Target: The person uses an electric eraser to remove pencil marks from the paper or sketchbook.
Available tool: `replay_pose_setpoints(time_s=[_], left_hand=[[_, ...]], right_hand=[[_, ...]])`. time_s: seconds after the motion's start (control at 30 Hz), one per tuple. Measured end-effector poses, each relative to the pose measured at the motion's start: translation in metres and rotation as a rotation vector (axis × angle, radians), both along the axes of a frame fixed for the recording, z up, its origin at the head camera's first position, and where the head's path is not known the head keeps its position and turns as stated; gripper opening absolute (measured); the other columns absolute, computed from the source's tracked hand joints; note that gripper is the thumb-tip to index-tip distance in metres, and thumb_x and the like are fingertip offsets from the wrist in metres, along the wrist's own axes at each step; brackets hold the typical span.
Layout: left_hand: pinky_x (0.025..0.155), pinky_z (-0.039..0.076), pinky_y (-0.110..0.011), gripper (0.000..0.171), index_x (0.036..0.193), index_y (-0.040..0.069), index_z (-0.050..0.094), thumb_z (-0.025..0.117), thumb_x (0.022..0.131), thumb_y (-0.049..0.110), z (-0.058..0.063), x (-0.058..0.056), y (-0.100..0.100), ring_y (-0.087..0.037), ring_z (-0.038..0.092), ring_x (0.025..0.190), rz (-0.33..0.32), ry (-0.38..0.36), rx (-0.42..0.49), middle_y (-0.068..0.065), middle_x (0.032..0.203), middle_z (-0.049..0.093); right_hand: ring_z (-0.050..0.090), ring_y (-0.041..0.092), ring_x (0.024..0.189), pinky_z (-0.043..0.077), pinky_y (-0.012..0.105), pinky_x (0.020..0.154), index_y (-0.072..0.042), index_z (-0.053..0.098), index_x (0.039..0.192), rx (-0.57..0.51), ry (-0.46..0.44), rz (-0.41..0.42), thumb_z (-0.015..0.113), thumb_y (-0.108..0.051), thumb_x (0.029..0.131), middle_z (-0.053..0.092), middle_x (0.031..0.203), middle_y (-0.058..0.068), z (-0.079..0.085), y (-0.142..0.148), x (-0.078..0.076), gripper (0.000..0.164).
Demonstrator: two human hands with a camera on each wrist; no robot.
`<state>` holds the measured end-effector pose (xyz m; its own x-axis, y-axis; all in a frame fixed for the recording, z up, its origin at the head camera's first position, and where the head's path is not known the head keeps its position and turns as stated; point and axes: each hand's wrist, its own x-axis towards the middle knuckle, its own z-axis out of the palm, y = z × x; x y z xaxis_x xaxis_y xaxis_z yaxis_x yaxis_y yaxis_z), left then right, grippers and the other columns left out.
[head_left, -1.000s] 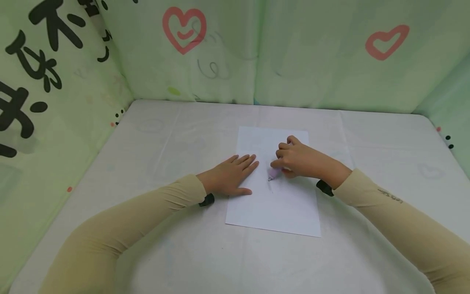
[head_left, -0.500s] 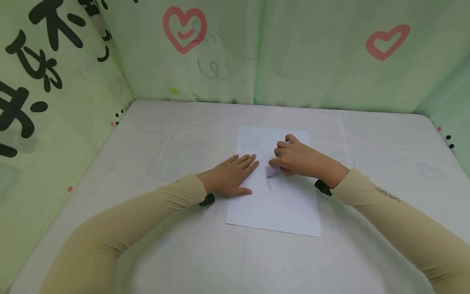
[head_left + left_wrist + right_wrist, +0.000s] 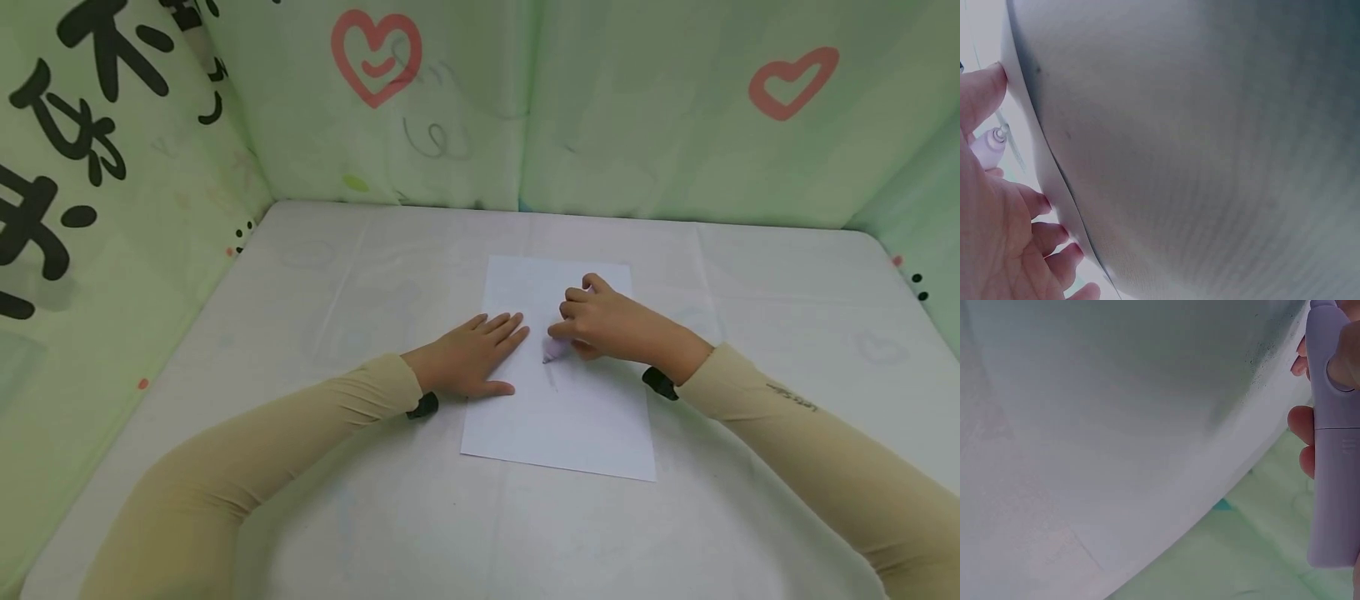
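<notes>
A sheet of white paper [image 3: 558, 433] lies on the table. My left hand [image 3: 472, 358] rests flat over its left edge, fingers spread. With my right hand [image 3: 615, 323] I grip a lilac electric eraser [image 3: 556, 348], its narrow tip pointing down at the paper just above a short grey line [image 3: 553, 381]. In the right wrist view the long rounded body of the electric eraser [image 3: 1335, 500] shows, with my thumb [image 3: 1346, 362] on the recess in its side. Dark crumbs [image 3: 1263, 353] are scattered on the paper near the tip. My right hand covers much of the eraser in the head view.
A white cloth with faint prints covers the table [image 3: 360, 517]. Green printed curtains [image 3: 637, 125] enclose its back and sides. Black wrist cameras [image 3: 425, 407] sit under both cuffs.
My right hand has shifted slightly left and away from me with the electric eraser, between one second and half a second ago. My left hand stays in place.
</notes>
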<state>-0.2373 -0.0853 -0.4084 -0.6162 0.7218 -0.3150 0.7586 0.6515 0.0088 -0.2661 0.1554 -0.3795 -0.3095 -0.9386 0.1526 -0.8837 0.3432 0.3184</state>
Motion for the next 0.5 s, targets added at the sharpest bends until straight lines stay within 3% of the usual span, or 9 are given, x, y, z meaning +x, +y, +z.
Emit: replay_pose_setpoints(time_s=[0.5], left_hand=[[0.119, 0.014, -0.043, 0.084, 0.152, 0.010, 0.007, 0.037, 0.093, 0.061, -0.0014, -0.0028, 0.0023, -0.025, 0.009, 0.148, 0.014, -0.011, -0.006, -0.009, 0.160, 0.005]], right_hand=[[0.048, 0.019, 0.071, 0.039, 0.041, 0.074, -0.019, 0.061, 0.079, -0.002, -0.022, 0.006, 0.077, -0.007, 0.068, 0.058, 0.069, 0.002, -0.0011, -0.0009, -0.0030, 0.023]])
